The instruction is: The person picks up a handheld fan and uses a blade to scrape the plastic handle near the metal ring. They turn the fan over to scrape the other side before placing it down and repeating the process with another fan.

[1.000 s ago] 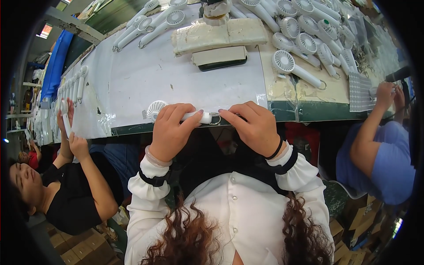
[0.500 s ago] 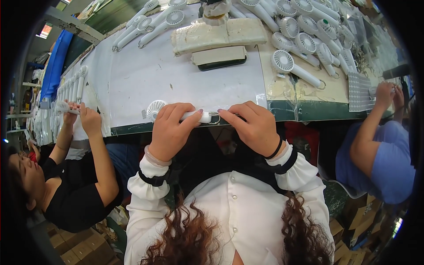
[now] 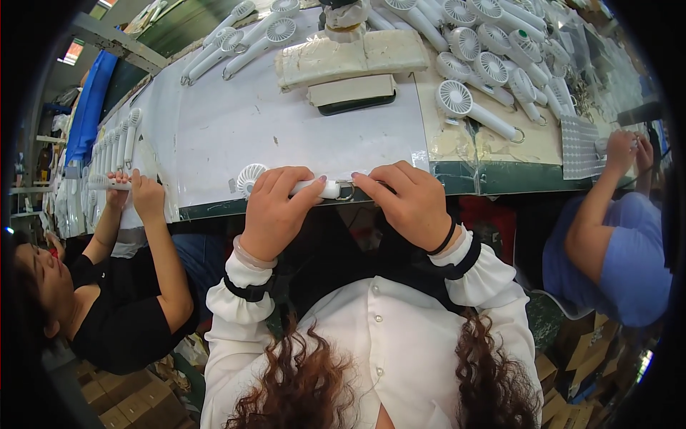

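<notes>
A white handheld fan point(image 3: 330, 189) lies crosswise at the table's front edge, its round grille to the left. My left hand point(image 3: 277, 211) is closed around its handle, thumb along the near side, hiding most of the middle. From the handle's right end sticks a metal clip ring point(image 3: 346, 191). My right hand point(image 3: 407, 204) pinches at the far side of that ring, with thumb and forefinger close together. A dark bit shows under the right fingers, too small to make out.
Beyond my hands stands a padded cream fixture point(image 3: 352, 58) over a dark-edged block point(image 3: 357, 100). A pile of white fans point(image 3: 493, 68) fills the far right; more fans point(image 3: 261, 44) lie far left. Co-workers sit on both sides, the left one holding a fan point(image 3: 107, 183).
My hands keep almost the same place and grip on the fan and ring. At the left, the co-worker's fan and hand have shifted slightly.
</notes>
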A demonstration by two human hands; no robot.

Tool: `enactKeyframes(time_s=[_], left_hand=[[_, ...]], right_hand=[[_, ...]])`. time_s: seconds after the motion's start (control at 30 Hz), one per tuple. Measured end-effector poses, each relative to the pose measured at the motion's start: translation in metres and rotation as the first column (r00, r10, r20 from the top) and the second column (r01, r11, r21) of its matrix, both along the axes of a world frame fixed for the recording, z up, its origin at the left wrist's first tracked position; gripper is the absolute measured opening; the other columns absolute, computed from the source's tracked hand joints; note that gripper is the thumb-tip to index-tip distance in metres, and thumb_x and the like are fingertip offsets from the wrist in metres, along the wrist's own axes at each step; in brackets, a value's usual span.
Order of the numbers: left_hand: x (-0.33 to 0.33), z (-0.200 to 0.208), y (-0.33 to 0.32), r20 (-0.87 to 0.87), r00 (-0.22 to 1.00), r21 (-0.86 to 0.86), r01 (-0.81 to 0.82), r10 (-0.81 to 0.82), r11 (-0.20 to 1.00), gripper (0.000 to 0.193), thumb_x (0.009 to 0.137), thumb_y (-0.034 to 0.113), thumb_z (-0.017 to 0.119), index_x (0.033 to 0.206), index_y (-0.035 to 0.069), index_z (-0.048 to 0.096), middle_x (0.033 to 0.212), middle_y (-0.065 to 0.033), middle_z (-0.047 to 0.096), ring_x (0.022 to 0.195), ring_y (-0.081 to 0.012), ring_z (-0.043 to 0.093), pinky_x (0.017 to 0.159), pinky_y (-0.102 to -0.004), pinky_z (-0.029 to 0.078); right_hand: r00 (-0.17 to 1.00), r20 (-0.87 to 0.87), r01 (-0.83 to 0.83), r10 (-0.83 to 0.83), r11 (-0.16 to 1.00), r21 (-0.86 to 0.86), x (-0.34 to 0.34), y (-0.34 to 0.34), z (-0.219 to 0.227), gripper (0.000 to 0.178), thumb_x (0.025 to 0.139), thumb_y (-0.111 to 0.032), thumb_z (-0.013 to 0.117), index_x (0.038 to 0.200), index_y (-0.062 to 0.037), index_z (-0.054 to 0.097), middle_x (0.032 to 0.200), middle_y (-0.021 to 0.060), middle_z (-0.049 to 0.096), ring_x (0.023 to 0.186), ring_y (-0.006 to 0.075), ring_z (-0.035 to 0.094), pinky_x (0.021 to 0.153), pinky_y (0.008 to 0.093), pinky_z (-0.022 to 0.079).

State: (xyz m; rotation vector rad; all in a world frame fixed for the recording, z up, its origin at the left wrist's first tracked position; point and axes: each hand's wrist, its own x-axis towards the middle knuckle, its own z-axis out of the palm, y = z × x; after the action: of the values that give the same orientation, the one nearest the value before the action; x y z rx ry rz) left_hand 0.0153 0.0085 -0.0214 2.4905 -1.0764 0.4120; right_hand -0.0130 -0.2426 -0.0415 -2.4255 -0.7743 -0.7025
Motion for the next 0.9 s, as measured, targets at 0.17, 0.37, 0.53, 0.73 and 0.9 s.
enactKeyframes(time_s=[0.17, 0.37, 0.53, 0.73, 0.9], left_hand=[[0.0008, 0.0005, -0.0003, 0.011, 1.0, -0.004, 0.0, 0.0, 1.0, 0.034, 0.076, 0.008, 0.079, 0.109, 0.011, 0.072, 0.105, -0.0066, 0.065, 0.096, -0.0284, 0.062, 0.083, -0.0394, 0.049], [0.0, 0.0005, -0.0005, 0.005, 1.0, -0.006, -0.004, 0.005, 1.0, 0.035, 0.075, 0.008, 0.079, 0.109, 0.011, 0.072, 0.105, -0.0067, 0.066, 0.097, -0.0286, 0.062, 0.083, -0.0393, 0.049], [0.0006, -0.0006, 0.0001, 0.006, 1.0, -0.009, 0.003, -0.003, 1.0, 0.035, 0.075, 0.007, 0.079, 0.109, 0.011, 0.072, 0.105, -0.0068, 0.066, 0.097, -0.0286, 0.063, 0.084, -0.0395, 0.049], [0.0001, -0.0007, -0.0011, 0.013, 1.0, -0.01, 0.003, -0.003, 1.0, 0.035, 0.076, 0.007, 0.078, 0.11, 0.011, 0.072, 0.105, -0.0069, 0.066, 0.097, -0.0287, 0.063, 0.084, -0.0395, 0.049], [-0.0004, 0.0002, 0.0, 0.006, 1.0, -0.004, 0.012, -0.012, 1.0, 0.035, 0.076, 0.007, 0.078, 0.111, 0.01, 0.071, 0.105, -0.0067, 0.066, 0.097, -0.0287, 0.063, 0.083, -0.0394, 0.049]], right_hand=[[1.0, 0.001, -0.006, 0.006, 1.0, 0.007, -0.0005, 0.0012, 0.0014, 0.041, 0.072, -0.004, 0.071, 0.112, -0.014, 0.074, 0.09, 0.0004, 0.066, 0.076, 0.0181, 0.064, 0.061, 0.0304, 0.053], [1.0, 0.001, -0.002, 0.002, 1.0, 0.007, -0.0005, 0.0023, 0.0007, 0.041, 0.072, -0.004, 0.071, 0.112, -0.0146, 0.074, 0.089, 0.0002, 0.066, 0.076, 0.0181, 0.064, 0.06, 0.0304, 0.053], [1.0, -0.01, -0.012, 0.012, 1.0, 0.008, 0.0011, 0.002, 0.0012, 0.04, 0.073, -0.005, 0.071, 0.112, -0.0148, 0.074, 0.089, 0.0001, 0.065, 0.076, 0.0181, 0.064, 0.06, 0.0304, 0.052], [1.0, -0.006, -0.012, 0.012, 0.999, -0.037, -0.0017, 0.0023, 0.0025, 0.039, 0.075, -0.006, 0.07, 0.113, -0.0146, 0.073, 0.088, 0.0, 0.064, 0.075, 0.018, 0.064, 0.059, 0.0304, 0.052], [1.0, 0.004, -0.008, 0.008, 0.999, -0.045, -0.0009, 0.0028, 0.0039, 0.04, 0.074, -0.006, 0.069, 0.113, -0.0141, 0.073, 0.087, 0.0004, 0.064, 0.075, 0.0182, 0.063, 0.059, 0.0306, 0.052]])
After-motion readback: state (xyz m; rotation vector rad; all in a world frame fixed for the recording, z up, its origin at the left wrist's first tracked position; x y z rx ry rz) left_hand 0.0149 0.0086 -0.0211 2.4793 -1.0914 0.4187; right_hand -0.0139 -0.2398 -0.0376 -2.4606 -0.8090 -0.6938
